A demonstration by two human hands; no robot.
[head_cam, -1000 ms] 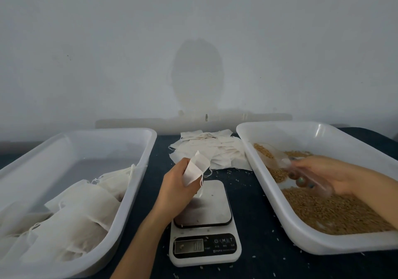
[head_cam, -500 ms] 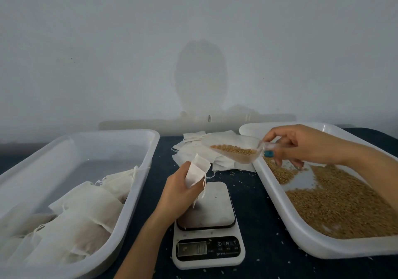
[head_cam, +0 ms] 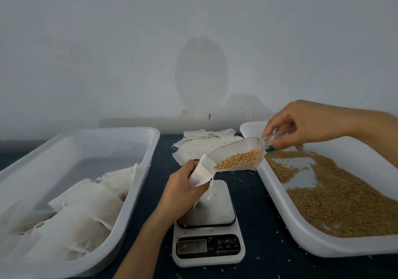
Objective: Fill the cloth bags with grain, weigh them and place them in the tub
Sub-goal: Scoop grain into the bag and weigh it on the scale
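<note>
The scale display [head_cam: 192, 246] is too blurred to read, and the edges cut off the left tub [head_cam: 64, 149] and right tub [head_cam: 333, 246].

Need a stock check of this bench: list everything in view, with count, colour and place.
table: one, dark blue, under everything
scale: one, white, centre front
left tub: one, white, left of scale
filled bags: several, off-white, in left tub
right tub: one, white, right of scale
bag: one, white, held above scale
scoop: one, clear, tipped at bag's mouth
grain: loose, brown, in right tub and scoop
empty bags: a pile, off-white, behind scale
left hand: grips bag
right hand: holds scoop handle
</note>
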